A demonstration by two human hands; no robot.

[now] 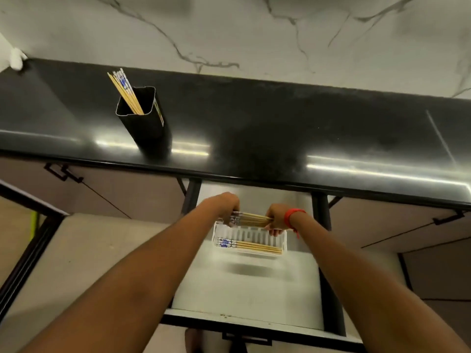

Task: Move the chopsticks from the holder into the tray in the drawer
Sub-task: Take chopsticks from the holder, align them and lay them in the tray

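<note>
Black and glossy, the worktop point(280, 128) runs across the middle of the frame, and below its front edge the drawer point(244, 284) stands pulled out toward you at lower centre. Your two hands meet over the drawer's far end. Your left hand point(228, 202) has its fingers curled round the blue-patterned ends of a bundle of chopsticks point(252, 219). Your right hand point(276, 216), with a red band point(290, 217) on its wrist, has its fingers closed round the bare wooden tips at the other end. The bundle lies level, left to right, just above the far rim of the white tray point(254, 235); whether it touches that rim you cannot tell. The tray has slotted walls and sits on the pale drawer floor, near the back. Along its near side lie the chopsticks in the tray point(251, 246), side by side, patterned ends to the left and wooden tips to the right. In the upper left of the frame the black holder point(145, 123) stands upright on the worktop, well apart from your hands. The chopsticks in the holder point(125, 91) lean toward its far left corner, patterned ends sticking up out of the mouth. Behind the worktop rises a white marble wall point(254, 29) with grey veins. A dark cupboard handle point(62, 171) shows below the worktop edge at left.
</note>
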